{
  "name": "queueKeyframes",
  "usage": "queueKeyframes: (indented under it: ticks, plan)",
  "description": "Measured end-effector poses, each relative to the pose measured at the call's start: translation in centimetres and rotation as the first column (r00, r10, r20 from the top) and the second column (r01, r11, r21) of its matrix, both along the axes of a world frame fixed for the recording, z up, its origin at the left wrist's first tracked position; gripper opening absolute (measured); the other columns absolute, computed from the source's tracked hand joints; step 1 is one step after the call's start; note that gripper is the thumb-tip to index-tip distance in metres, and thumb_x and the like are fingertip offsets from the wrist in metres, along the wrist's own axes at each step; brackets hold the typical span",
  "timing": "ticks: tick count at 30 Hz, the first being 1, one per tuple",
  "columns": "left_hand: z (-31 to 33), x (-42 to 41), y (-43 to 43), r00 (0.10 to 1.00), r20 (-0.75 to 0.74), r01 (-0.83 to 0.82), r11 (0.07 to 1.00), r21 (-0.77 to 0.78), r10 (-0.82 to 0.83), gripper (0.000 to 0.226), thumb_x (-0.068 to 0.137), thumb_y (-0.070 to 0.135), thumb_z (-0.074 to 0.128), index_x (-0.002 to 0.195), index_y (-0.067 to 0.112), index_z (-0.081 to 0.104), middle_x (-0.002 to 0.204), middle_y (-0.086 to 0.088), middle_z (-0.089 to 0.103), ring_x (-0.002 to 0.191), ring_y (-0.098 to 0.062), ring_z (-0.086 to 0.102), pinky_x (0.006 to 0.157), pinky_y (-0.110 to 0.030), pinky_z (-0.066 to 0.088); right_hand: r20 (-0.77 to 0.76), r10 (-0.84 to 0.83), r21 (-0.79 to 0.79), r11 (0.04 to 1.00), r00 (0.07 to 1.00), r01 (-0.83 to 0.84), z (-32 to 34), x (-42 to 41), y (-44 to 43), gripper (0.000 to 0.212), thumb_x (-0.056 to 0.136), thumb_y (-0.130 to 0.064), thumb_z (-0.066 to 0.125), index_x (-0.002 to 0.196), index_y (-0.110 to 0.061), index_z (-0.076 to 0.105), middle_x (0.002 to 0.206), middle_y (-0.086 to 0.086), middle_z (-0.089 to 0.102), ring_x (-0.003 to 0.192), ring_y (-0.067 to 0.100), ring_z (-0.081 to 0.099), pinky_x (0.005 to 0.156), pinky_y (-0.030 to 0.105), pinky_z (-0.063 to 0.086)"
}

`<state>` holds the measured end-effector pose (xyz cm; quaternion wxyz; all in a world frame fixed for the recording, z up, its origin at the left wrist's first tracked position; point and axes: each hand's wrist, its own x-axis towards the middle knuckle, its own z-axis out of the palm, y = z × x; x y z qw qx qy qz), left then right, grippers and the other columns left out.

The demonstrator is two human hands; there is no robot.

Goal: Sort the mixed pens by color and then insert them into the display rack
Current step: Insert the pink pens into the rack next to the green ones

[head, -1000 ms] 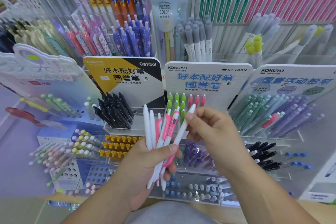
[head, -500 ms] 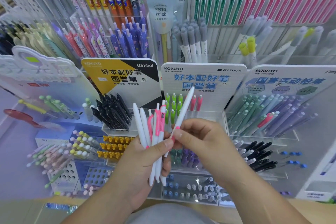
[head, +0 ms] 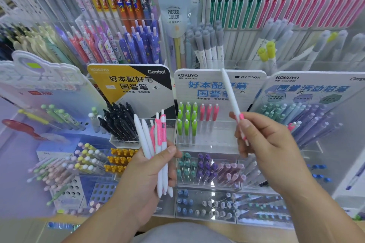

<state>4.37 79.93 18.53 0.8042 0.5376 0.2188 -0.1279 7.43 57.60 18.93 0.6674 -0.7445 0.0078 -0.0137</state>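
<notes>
My left hand [head: 146, 179] grips a bunch of white pens with pink clips [head: 158, 144], held upright at the lower centre. My right hand [head: 262, 144] pinches a single white pen with pink trim [head: 230, 94], its white end pointing up in front of the Kokuyo card. Between the hands stands the clear display rack [head: 207, 142]. Green-capped pens [head: 186, 118] fill its left side. Three pink-capped pens [head: 209, 112] stand to their right, and the rest of the holes on that side hold nothing.
A rack of black pens [head: 118, 122] stands left of the clear rack, and one with teal and purple pencils [head: 308, 116] stands to its right. Lower tiers hold yellow, purple and blue pens. Tall rows of packaged pens fill the back wall.
My right hand has pulled one white-and-pink pen out of the bunch and carried it up and to the right. The left hand has kept the other pens and stayed nearly still.
</notes>
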Motion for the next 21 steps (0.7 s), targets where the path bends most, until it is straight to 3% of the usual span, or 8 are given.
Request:
queueKeyframes:
  ticks: [2, 5, 7, 12, 17, 19, 21]
  plan:
    - [0.1, 0.1, -0.1, 1.000, -0.006, -0.001, 1.000, -0.013, 0.001, 0.022, 0.070, 0.018, 0.071, 0.089, 0.009, 0.067, 0.082, -0.016, 0.066, 0.053, -0.017, 0.048, 0.044, -0.027, 0.042, 0.019, -0.046, -0.016, 0.999, 0.999, 0.046, 0.0, -0.1, -0.7, 0.018, 0.091, -0.029, 0.061, 0.098, -0.020, 0.075, 0.067, 0.011, 0.058, 0.055, 0.020, 0.051, 0.054, 0.035, 0.047]
    - [0.3, 0.3, -0.4, 1.000, -0.014, 0.004, 1.000, -0.025, -0.004, 0.014, 0.070, 0.018, 0.071, 0.083, 0.013, 0.070, 0.078, -0.014, 0.065, 0.053, -0.017, 0.048, 0.045, -0.028, 0.043, 0.030, -0.118, -0.010, 0.993, 0.993, 0.119, 0.2, -0.3, -1.2, 0.009, 0.089, -0.014, 0.068, 0.095, -0.013, 0.075, 0.056, 0.001, 0.058, 0.048, 0.014, 0.050, 0.049, 0.021, 0.044]
    - [0.4, 0.4, -0.5, 1.000, -0.030, 0.000, 1.000, -0.027, 0.000, 0.020, 0.071, 0.018, 0.070, 0.090, 0.011, 0.067, 0.077, -0.013, 0.065, 0.052, -0.017, 0.049, 0.046, -0.028, 0.043, 0.028, -0.159, -0.008, 0.987, 0.987, 0.159, 0.2, -0.5, -1.5, 0.005, 0.087, -0.009, 0.071, 0.090, -0.011, 0.073, 0.055, 0.001, 0.060, 0.046, 0.012, 0.052, 0.047, 0.016, 0.042]
    - [0.5, 0.5, -0.7, 0.999, -0.039, -0.002, 1.000, -0.023, 0.001, 0.019, 0.072, 0.018, 0.069, 0.089, 0.010, 0.066, 0.075, -0.012, 0.064, 0.052, -0.016, 0.049, 0.047, -0.028, 0.045, 0.054, -0.200, 0.021, 0.980, 0.978, 0.199, -0.2, -0.5, -1.2, 0.004, 0.083, -0.006, 0.074, 0.082, -0.008, 0.071, 0.056, 0.012, 0.061, 0.047, 0.017, 0.055, 0.048, 0.023, 0.048]
    - [0.4, 0.5, -0.8, 0.999, -0.051, -0.010, 0.999, -0.033, 0.008, 0.020, 0.073, 0.018, 0.069, 0.091, 0.011, 0.066, 0.076, -0.012, 0.065, 0.053, -0.017, 0.049, 0.047, -0.028, 0.044, 0.158, -0.153, -0.186, 0.966, 0.976, 0.181, -1.1, 1.0, -0.4, 0.009, 0.083, -0.022, 0.075, 0.092, -0.023, 0.072, 0.077, 0.004, 0.067, 0.066, 0.022, 0.066, 0.066, 0.039, 0.058]
    - [0.4, 0.5, -0.7, 0.999, -0.053, -0.015, 0.999, -0.034, 0.013, 0.020, 0.072, 0.018, 0.070, 0.090, 0.011, 0.066, 0.076, -0.012, 0.064, 0.053, -0.017, 0.049, 0.046, -0.028, 0.044, 0.230, -0.104, -0.287, 0.943, 0.968, 0.169, -1.5, 1.7, -0.1, 0.010, 0.085, -0.022, 0.074, 0.094, -0.024, 0.072, 0.088, -0.007, 0.064, 0.071, 0.017, 0.067, 0.072, 0.035, 0.057]
    - [0.3, 0.5, -0.6, 0.998, -0.055, -0.021, 0.999, -0.037, 0.019, 0.020, 0.072, 0.018, 0.070, 0.090, 0.011, 0.066, 0.076, -0.013, 0.064, 0.053, -0.017, 0.049, 0.046, -0.027, 0.043, 0.297, -0.060, -0.361, 0.917, 0.953, 0.170, -1.8, 2.2, 0.2, 0.012, 0.085, -0.019, 0.075, 0.097, -0.021, 0.072, 0.091, -0.014, 0.061, 0.072, 0.008, 0.065, 0.073, 0.022, 0.053]
